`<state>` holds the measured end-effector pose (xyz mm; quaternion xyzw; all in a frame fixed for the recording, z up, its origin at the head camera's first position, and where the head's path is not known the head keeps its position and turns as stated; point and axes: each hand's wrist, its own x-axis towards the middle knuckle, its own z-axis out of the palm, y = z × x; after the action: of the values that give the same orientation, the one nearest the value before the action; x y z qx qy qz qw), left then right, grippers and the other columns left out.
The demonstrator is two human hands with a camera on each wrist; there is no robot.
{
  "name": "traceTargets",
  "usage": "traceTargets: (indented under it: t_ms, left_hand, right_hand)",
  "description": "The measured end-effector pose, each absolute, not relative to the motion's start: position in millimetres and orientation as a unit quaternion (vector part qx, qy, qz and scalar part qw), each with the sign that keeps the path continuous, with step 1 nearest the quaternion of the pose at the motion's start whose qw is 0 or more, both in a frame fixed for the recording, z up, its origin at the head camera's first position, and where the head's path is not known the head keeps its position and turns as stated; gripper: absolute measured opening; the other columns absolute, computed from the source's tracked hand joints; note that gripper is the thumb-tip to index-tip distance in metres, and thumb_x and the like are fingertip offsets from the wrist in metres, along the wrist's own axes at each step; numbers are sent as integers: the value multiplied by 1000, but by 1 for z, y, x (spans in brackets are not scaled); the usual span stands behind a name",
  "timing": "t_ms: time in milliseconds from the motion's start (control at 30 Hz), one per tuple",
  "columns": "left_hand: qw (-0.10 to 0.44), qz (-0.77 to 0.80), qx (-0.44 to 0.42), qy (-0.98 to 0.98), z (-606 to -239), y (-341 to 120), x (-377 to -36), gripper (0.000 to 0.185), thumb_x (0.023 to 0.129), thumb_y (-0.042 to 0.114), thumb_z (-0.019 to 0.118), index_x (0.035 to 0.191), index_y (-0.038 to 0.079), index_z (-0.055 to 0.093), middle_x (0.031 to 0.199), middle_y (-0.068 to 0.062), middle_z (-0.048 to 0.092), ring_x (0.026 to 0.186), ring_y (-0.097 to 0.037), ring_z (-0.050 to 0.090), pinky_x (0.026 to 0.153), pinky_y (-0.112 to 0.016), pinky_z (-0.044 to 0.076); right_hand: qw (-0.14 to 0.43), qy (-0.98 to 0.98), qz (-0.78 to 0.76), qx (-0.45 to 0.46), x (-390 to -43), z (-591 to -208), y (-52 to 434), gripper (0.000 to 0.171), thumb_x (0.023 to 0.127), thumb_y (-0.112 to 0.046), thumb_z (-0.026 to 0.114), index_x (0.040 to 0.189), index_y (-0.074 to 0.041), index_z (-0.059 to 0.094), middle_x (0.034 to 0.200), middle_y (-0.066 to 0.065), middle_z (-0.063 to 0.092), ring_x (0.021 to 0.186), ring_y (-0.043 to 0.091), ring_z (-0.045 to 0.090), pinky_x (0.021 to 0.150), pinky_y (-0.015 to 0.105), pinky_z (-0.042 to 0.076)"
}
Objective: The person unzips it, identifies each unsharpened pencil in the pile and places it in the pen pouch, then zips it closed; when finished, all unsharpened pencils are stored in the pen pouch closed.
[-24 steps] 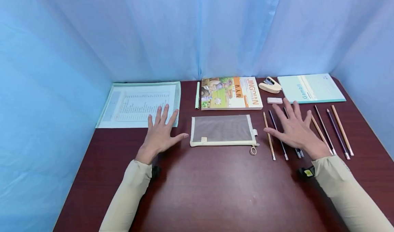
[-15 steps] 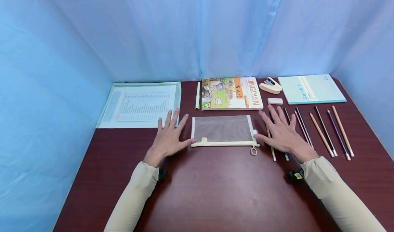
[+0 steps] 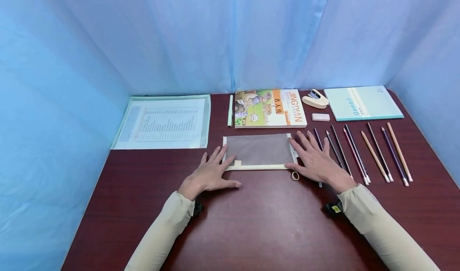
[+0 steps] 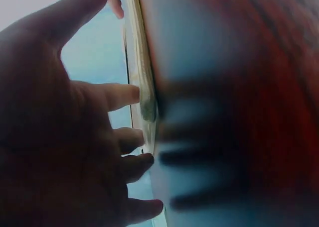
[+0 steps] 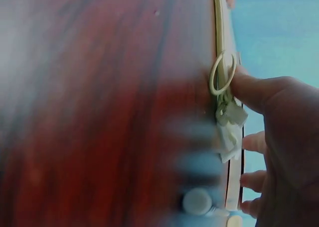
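Note:
A flat mesh zip pouch [image 3: 260, 149] with cream edging lies on the dark red table. My left hand [image 3: 207, 176] is spread at its left end, index fingertip over the lower left corner and thumb stretched out in front of the pouch. At the other end my right hand [image 3: 316, 165] has its fingers spread, with fingertips over the right edge and the thumb at the zipper corner. The zipper [image 4: 142, 62] runs past the left fingers in the left wrist view. A zipper pull ring [image 5: 212, 82] hangs by the right thumb in the right wrist view. Neither hand grips anything.
Several pencils [image 3: 397, 153] lie right of the pouch, some partly under the right hand. Behind stand a book [image 3: 269, 108], a pale green pen [image 3: 230, 110], an eraser [image 3: 320, 117], a stapler [image 3: 315, 100] and a notebook [image 3: 363, 103]. A document folder [image 3: 161, 123] lies back left. Blue curtains enclose the table.
Both hands have moved inward to the pouch's two ends, the left one rightward and the right one leftward off most of the pencils. The pouch lies where it was.

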<state>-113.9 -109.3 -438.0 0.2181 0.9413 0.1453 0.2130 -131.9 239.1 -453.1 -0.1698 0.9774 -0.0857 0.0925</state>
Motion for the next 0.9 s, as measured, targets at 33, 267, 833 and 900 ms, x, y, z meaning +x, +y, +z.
traceTargets:
  t_ms: [33, 267, 833, 900]
  left_hand:
    - [223, 145, 216, 939, -438, -109, -114, 94, 86, 70, 59, 160, 27, 20, 171, -2, -5, 160, -28, -2, 128, -66, 5]
    - [244, 126, 218, 937, -439, -107, -113, 100, 84, 69, 63, 161, 26, 16, 171, -5, -7, 160, -29, -4, 127, -67, 6]
    - [252, 115, 223, 935, -437, -106, -117, 105, 80, 67, 70, 161, 26, 17, 171, -6, -7, 160, -29, -4, 127, -68, 7]
    - [252, 117, 224, 934, -437, -106, -116, 104, 80, 66, 70, 161, 26, 18, 171, -7, -6, 160, -30, -4, 127, -68, 7]
  right_hand:
    - [97, 977, -86, -168, -132, -452, 238, 82, 94, -61, 53, 159, -18, 26, 167, 21, 14, 154, 50, 5, 113, 85, 1]
    - [114, 972, -98, -179, -133, -446, 231, 77, 97, -51, 57, 157, -12, 29, 162, 21, 31, 153, 51, 10, 115, 82, 4]
    - [112, 916, -363, -125, -137, -423, 234, 61, 97, -22, 65, 150, -4, 42, 146, 28, 51, 127, 44, 59, 99, 55, 57]
    - [133, 897, -410, -97, -138, -424, 234, 59, 96, -18, 65, 149, -4, 43, 144, 29, 52, 118, 41, 66, 88, 44, 63]
